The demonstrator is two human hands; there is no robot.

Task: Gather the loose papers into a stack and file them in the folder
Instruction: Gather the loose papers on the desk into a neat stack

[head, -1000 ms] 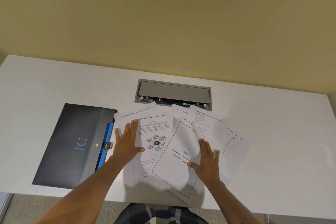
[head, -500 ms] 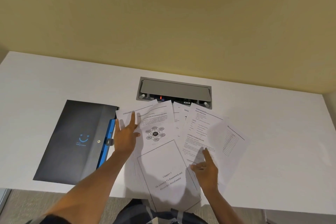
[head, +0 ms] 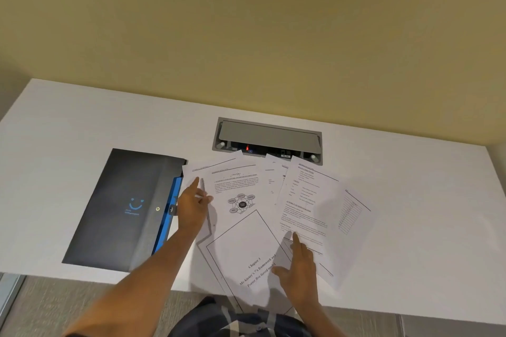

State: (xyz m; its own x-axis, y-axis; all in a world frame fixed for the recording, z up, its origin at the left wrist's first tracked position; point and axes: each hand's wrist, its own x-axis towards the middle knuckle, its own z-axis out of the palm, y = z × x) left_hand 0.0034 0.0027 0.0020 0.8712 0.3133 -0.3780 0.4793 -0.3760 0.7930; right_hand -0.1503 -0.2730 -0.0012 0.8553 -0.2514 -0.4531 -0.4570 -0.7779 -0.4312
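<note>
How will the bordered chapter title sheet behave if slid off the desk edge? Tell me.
The chapter title sheet is thin paper, so it will probably flop and bend. It already overhangs the desk edge, so it may droop there. Lying over other sheets, it likely slides easily.

Dark grey folder [head: 115, 208], blue edge; white papers [head: 309, 200]; white desk [head: 82, 123]

A white worktop [head: 410, 227] runs up to a yellowish wall. A dark folder [head: 120, 210] with a blue edge lies flat at its left. Loose printed papers [head: 306, 200] fan across the middle, overlapping, one overhanging the near edge. A grey cable hatch [head: 268, 135] sits recessed behind them.
</note>
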